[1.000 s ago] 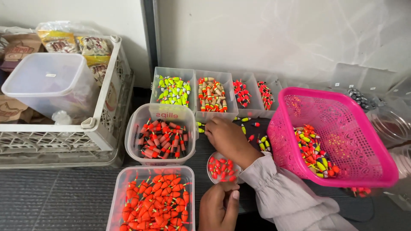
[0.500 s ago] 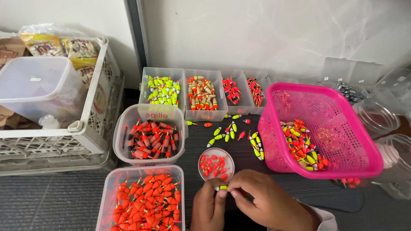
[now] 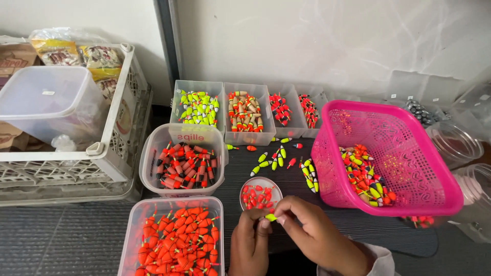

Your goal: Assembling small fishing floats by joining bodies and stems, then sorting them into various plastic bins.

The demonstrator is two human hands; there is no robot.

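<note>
Both my hands meet at the bottom centre of the head view, pinching one small yellow-green float [image 3: 270,217] between their fingertips. My left hand [image 3: 249,244] sits below the small round dish [image 3: 247,184] of red floats. My right hand [image 3: 316,235] comes in from the right, its pale sleeve at the bottom edge. Loose yellow and red floats [image 3: 279,155] lie scattered on the dark mat just beyond the dish.
A tilted pink basket [image 3: 409,153] of mixed floats stands at right. Clear tubs of orange floats [image 3: 174,240] and red-black floats [image 3: 185,164] sit at left. A row of clear bins [image 3: 245,113] lines the wall. A white crate [image 3: 110,128] holds a plastic tub.
My right hand has drawn back from the loose floats on the mat to the front. Both hands now hold one yellow-green float together below the dish.
</note>
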